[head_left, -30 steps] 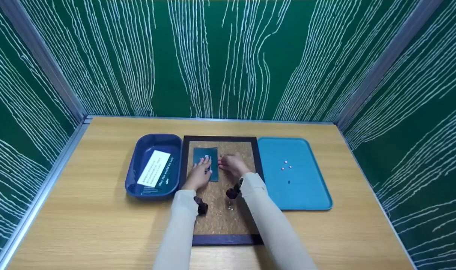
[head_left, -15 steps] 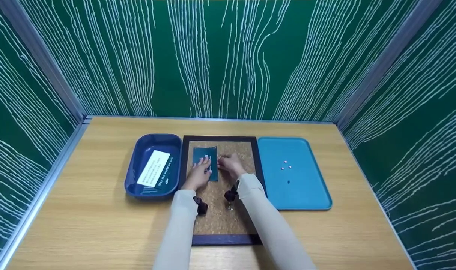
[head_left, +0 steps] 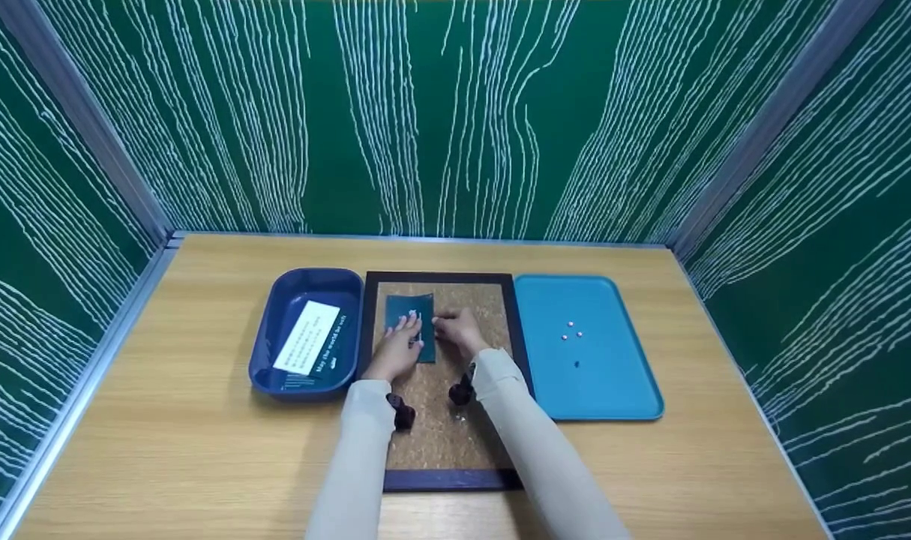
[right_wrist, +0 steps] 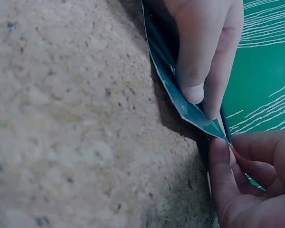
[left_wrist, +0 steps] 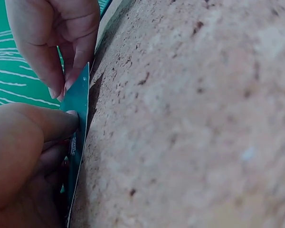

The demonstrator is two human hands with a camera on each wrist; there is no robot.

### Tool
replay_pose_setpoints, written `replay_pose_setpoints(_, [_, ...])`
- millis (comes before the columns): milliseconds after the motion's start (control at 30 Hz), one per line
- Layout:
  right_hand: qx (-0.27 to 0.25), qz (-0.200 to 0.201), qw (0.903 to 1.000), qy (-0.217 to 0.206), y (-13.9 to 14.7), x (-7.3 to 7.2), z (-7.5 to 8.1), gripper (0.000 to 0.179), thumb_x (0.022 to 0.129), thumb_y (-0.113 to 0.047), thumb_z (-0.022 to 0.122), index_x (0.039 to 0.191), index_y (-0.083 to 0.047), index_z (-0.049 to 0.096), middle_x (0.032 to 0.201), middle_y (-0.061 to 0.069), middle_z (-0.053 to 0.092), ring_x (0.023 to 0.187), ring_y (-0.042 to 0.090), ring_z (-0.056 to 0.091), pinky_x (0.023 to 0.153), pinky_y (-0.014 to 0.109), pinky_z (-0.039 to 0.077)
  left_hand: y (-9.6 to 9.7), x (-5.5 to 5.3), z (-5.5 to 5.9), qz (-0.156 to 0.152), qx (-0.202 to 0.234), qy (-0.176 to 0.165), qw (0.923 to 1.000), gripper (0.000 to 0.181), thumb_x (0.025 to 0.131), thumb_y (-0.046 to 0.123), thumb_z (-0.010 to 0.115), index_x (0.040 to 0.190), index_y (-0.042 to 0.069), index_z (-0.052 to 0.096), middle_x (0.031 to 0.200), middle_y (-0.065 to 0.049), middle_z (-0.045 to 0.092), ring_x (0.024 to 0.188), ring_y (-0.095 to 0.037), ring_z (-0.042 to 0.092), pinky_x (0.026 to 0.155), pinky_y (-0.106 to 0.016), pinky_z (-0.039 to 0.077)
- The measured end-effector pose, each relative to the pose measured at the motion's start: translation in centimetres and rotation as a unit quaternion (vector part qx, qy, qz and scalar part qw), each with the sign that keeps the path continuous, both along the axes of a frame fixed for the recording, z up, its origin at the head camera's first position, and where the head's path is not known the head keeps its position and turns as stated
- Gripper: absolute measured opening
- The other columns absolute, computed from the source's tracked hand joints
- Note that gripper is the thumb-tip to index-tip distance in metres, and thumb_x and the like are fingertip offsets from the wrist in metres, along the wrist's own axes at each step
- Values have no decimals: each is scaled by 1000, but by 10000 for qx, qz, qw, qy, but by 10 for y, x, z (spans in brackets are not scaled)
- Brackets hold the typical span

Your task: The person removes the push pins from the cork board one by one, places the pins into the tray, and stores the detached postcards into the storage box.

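Observation:
A dark green printed card [head_left: 430, 346] lies on the upper left of a framed cork board [head_left: 444, 442]. My left hand [head_left: 400, 348] rests on its face with the fingers spread, thumb toward the near right corner. At the card's right edge, my right hand [head_left: 459, 330] has thumb and index finger together. In the right wrist view, the right hand [right_wrist: 247, 175] pinches the raised edge of the card [right_wrist: 192, 114]. The left hand [right_wrist: 204, 52] presses down beside it. Along this side, the card [left_wrist: 80, 102] bows up off the cork in the left wrist view.
A dark blue bin [head_left: 260, 360] on the left holds a green-and-white printed card [head_left: 309, 337]. To the right, a turquoise tray [head_left: 612, 390] bears several small pinkish pieces [head_left: 571, 325] and a dark one [head_left: 576, 364]. Small clear pieces [head_left: 461, 418] lie on the cork.
My right hand has shifted slightly left and closer in at the card's right edge, its wrist turning a little. The left hand stays in place on the card.

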State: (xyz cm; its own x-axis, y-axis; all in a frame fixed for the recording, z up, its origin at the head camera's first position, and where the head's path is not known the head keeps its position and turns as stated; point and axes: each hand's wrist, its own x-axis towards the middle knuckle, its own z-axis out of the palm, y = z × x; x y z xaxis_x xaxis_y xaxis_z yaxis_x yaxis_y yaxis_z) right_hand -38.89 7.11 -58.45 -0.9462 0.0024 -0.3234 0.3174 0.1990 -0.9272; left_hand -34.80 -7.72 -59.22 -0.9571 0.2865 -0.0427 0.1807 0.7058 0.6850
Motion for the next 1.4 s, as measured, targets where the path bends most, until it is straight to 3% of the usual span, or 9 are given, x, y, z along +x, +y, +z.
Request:
replay_pose_setpoints(300, [229, -21, 9997, 64, -1, -1, -3, 26, 89, -3, 64, 113, 6, 65, 112, 21, 67, 88, 20, 67, 79, 30, 58, 0, -1, 1, 38, -32, -112, 9999, 49, 101, 16, 46, 147, 2, 36, 157, -12, 25, 148, -30, 17, 122, -46, 10])
replay_pose_setpoints(467, [445, -15, 9989, 173, 1, 0, -7, 18, 88, -5, 66, 104, 2, 68, 100, 16, 69, 79, 16, 66, 74, 29, 58, 2, 0, 0, 1, -155, -6, 9999, 48, 100, 15, 47, 145, 0, 37, 156, -14, 27, 147, -31, 19, 122, -47, 12])
replay_pose_setpoints(867, [881, 98, 9954, 353, -3, 1, -6, 18, 87, -6, 67, 103, 3, 70, 102, 16, 70, 82, 18, 67, 73, 29, 57, 1, 2, 9, -133, -588, -218, 9979, 50, 102, 18, 44, 148, 3, 34, 158, -12, 24, 149, -29, 16, 122, -45, 12])
replay_pose_setpoints(1133, [1026, 148, 9939, 390, -3, 1, -4, 17, 87, -6, 67, 102, 1, 71, 102, 15, 71, 83, 19, 68, 73, 30, 57, -5, 0, 20, 12, 251, -519, 9983, 51, 103, 19, 43, 150, 6, 31, 159, -11, 23, 149, -30, 16, 121, -47, 15])
replay_pose_setpoints(1400, [807, 87, 9965, 217, 0, 1, -6, 16, 88, -6, 66, 103, -1, 69, 100, 14, 70, 83, 21, 67, 75, 32, 57, -17, 7, 46, 227, 777, -345, 9961, 54, 103, 27, 44, 154, 23, 24, 161, -5, 19, 148, -26, 20, 120, -47, 22])
